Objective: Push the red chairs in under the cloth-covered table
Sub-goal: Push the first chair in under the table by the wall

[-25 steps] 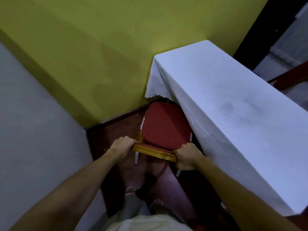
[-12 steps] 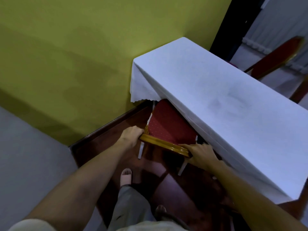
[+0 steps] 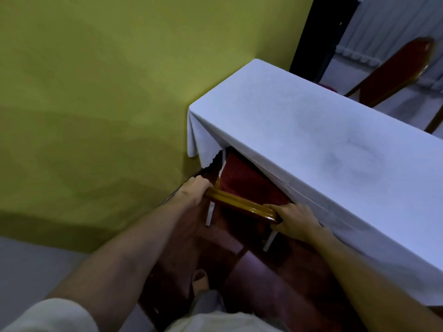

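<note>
A red chair (image 3: 242, 180) with a gold frame stands at the near left end of the white cloth-covered table (image 3: 323, 149). Most of its dotted red seat lies under the hanging cloth. The gold top rail of its back runs between my hands. My left hand (image 3: 194, 190) grips the rail's left end. My right hand (image 3: 294, 220) holds the rail's right end, fingers laid over it, pressed close to the cloth. Two white chair legs show below the rail.
A yellow-green wall (image 3: 107, 104) runs close along the left, meeting the table's end. Dark red-brown floor (image 3: 263, 283) lies beneath me, with my sandalled foot (image 3: 200, 280) on it. A second red chair (image 3: 398, 70) stands beyond the table at top right.
The chair has slid farther under the table; less of its red seat shows. Both hands moved forward with the rail, and my view has swung to the right.
</note>
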